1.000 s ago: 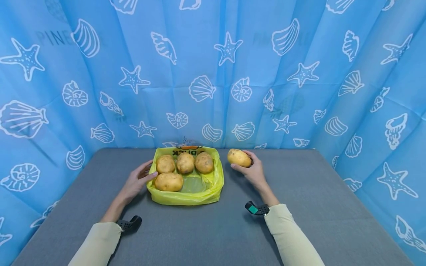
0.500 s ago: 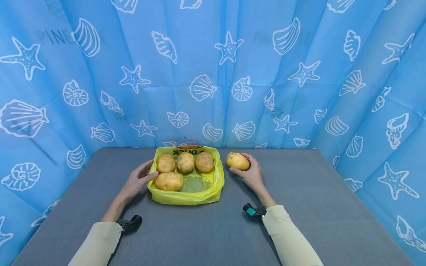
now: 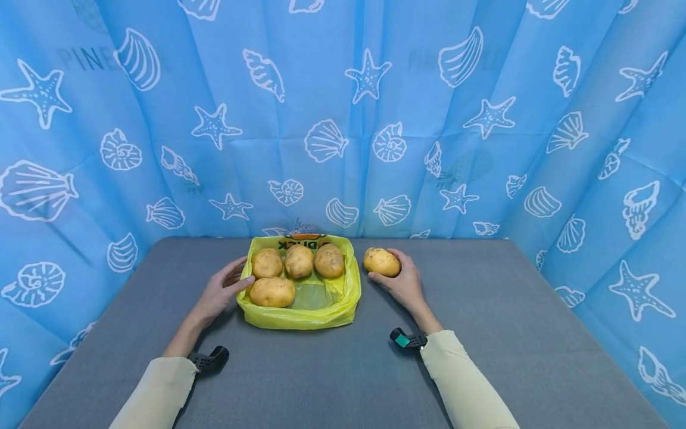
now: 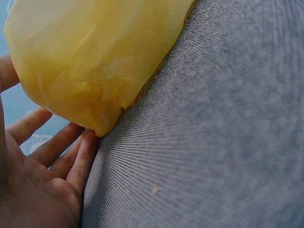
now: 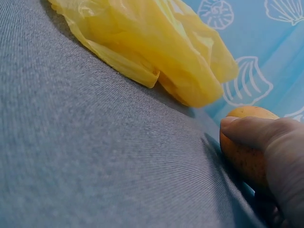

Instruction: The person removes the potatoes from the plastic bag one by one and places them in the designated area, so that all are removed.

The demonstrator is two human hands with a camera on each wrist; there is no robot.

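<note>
A yellow plastic bag (image 3: 300,320), folded down into an open-topped tray shape, stands on the grey table. Several potatoes (image 3: 272,292) lie in it, three along the back and one at front left. My left hand (image 3: 217,293) rests against the bag's left side, thumb at the rim. In the left wrist view its relaxed fingers (image 4: 59,145) touch the yellow plastic (image 4: 95,61). Right of the bag, my right hand (image 3: 404,286) grips another potato (image 3: 381,262) low at the table. The right wrist view shows the thumb (image 5: 249,132) across this potato (image 5: 242,156).
The grey cloth-covered table (image 3: 321,375) ends at the back against a blue curtain (image 3: 332,89) with white shells and starfish. Inside the bag, the front right part (image 3: 312,297) shows bare plastic. Black straps (image 3: 409,339) sit at both wrists.
My right hand has moved slightly left and down with its potato, nearer to the table and the bag. The left hand and the bag have stayed put.
</note>
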